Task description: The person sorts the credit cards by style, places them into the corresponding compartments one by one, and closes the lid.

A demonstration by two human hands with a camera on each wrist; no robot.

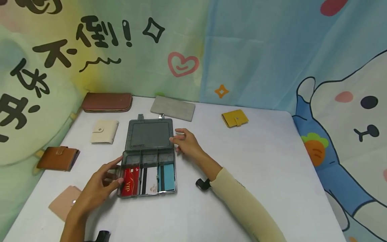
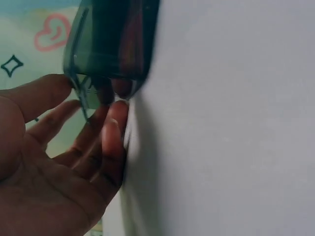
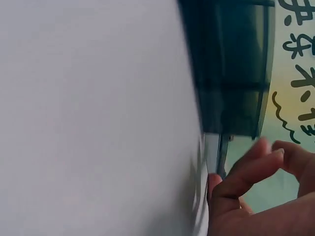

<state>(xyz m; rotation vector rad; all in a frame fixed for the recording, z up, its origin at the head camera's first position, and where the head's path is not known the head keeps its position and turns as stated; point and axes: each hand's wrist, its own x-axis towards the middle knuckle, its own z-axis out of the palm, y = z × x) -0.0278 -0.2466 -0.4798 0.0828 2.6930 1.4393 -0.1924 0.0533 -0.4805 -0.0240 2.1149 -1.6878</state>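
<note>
A dark translucent plastic card case lies unfolded on the table, its lid laid back on the far side with two clasps at its edge. In the near compartments stand a red card, a white card with a black stripe and a blue card. My left hand touches the case's left side, thumb and index finger spread along it; in the left wrist view its fingers are loosely bent. Beside the lid's right edge is my right hand, thumb at the edge, fingers loosely bent.
Around the case lie a brown long wallet, a cream wallet, a tan wallet, a pink wallet, a grey wallet and a yellow wallet. A printed curtain hangs behind the white table.
</note>
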